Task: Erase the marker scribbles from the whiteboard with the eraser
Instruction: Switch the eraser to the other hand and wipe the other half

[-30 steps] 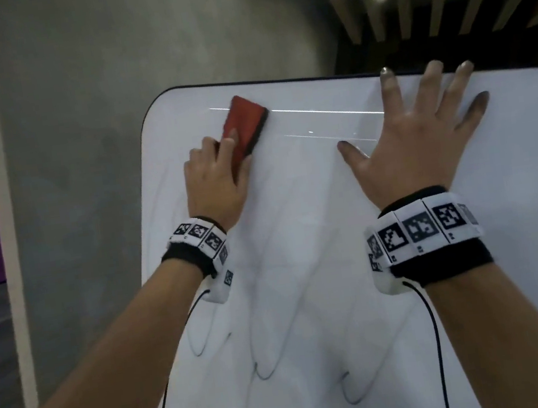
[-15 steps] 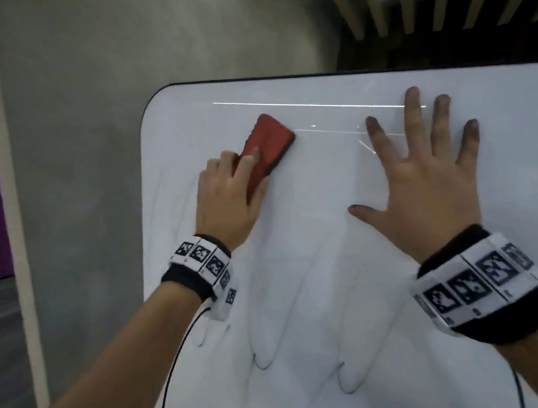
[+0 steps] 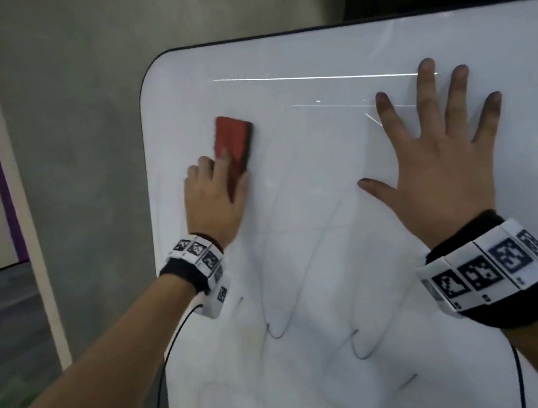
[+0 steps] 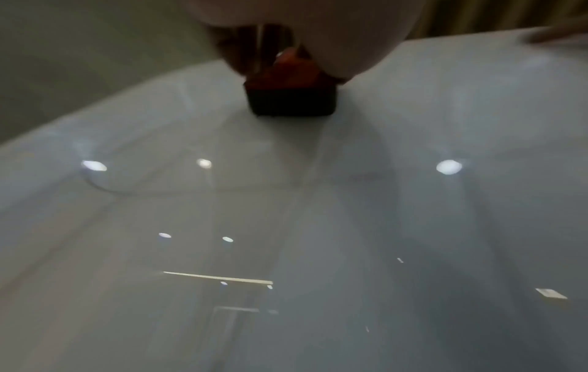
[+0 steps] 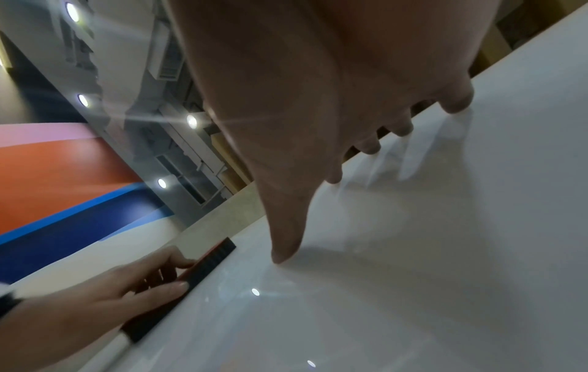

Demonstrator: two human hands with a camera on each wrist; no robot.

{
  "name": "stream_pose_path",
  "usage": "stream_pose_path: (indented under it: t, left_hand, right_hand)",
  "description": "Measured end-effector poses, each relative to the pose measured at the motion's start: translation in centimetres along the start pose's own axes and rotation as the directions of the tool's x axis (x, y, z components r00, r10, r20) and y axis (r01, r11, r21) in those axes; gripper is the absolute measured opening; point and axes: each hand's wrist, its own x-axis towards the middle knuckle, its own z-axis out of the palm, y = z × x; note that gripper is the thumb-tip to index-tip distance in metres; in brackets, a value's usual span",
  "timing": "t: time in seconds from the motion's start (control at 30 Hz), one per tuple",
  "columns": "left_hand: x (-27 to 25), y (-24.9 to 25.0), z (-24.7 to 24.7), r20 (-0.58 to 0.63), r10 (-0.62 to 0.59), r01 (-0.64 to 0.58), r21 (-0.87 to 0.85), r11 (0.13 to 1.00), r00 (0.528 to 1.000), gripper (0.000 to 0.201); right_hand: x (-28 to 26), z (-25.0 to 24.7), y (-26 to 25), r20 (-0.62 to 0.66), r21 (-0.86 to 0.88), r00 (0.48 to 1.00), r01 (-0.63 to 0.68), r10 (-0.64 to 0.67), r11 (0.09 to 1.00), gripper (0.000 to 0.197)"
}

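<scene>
Eraser (image 3: pixel 234 146) flat on whiteboard (image 3: pixel 316 238) — left hand (image 3: pixel 214 204) fingers (image 3: pixel 221 162) clamped on it — right hand (image 3: pixel 440 167) fingers splayed

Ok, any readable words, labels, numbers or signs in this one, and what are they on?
None can be read.
Left wristband: black-and-white square code patterns, no letters.
Right wristband: the same patterns; tiny marks under each square, too small to read.
Eraser: no print visible.
Whiteboard: only faint marker loops, no writing.
</scene>
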Motion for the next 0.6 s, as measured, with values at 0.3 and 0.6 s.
stream_pose_path:
  t: [0.3, 0.6]
  left_hand:
    - [-0.7, -9.7, 0.4, 0.078, -0.816, 0.819, -0.020, 0.573, 0.573, 0.057]
    - [0.1, -3.8, -0.4, 0.098, -0.686, 0.691, -0.182, 0.700, 0.721, 0.049]
  right_hand:
    - [-0.9, 0.2, -0.4, -0.023, 0.061, 1.000, -0.006, 0.007, 0.998, 0.091]
    - [-1.1, 0.6, -0.7, -0.033, 0.073, 0.999, -0.019, 0.021, 0.997, 0.088]
